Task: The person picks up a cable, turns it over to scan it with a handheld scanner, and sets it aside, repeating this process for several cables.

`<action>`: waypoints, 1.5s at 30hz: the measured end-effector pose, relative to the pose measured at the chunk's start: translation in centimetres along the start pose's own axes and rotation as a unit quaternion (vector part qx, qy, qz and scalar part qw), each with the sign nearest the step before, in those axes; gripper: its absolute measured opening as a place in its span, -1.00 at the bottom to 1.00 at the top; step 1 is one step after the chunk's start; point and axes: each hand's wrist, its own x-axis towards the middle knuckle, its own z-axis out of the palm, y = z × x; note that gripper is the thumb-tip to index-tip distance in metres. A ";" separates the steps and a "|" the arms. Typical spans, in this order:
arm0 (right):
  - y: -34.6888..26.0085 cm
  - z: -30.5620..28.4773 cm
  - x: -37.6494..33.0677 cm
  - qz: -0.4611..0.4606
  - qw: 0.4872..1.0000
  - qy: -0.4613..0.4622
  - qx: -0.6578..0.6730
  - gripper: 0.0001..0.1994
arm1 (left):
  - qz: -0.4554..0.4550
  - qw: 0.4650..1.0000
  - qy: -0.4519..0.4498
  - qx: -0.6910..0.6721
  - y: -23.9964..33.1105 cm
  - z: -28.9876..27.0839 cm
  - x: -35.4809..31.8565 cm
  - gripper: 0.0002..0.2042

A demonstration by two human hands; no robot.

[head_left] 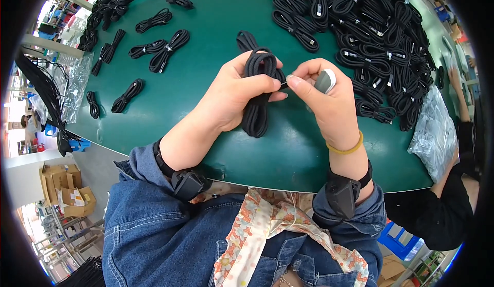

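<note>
My left hand [226, 91] is closed around a coiled black braided cable [256, 120], holding it upright above the green table. Its thumb presses across the middle of the coil. Close by on the right, the thumb and index finger of my right hand [332, 102] pinch a thin strip [283, 84] at the coil's side. A rounded grey-and-white object [325, 81] is tucked in the same hand; its kind is unclear. Just behind the held coil, another black cable bundle [246, 40] shows in part.
A large heap of coiled black cables [370, 45] covers the table's far right. Several bundles [170, 50] lie scattered at the left. A clear plastic bag [435, 132] rests by the right edge, near another person's arm [450, 179]. Cardboard boxes [67, 184] stand beyond the left edge.
</note>
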 end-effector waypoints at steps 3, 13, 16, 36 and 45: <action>-0.1 0.0 -0.2 0.019 1.000 0.009 0.019 -0.93 | 0.001 0.999 0.016 0.028 0.3 0.2 -0.1 -0.68; 0.5 -1.1 0.4 0.048 0.951 -0.002 0.306 -0.70 | -0.006 0.999 0.028 -0.027 0.0 -0.5 0.0 -0.76; 0.1 -0.2 0.0 0.075 0.974 -0.004 0.215 -0.70 | -0.004 0.999 0.040 -0.011 0.2 -0.4 -0.1 -0.76; 1.2 0.2 0.0 0.012 0.999 0.020 0.024 -0.78 | 0.036 0.996 0.072 0.050 0.0 0.5 -0.3 -0.79; 1.1 0.4 -0.1 0.013 1.000 0.009 0.024 -0.77 | 0.005 0.998 0.058 0.006 -0.2 0.2 -0.2 -0.78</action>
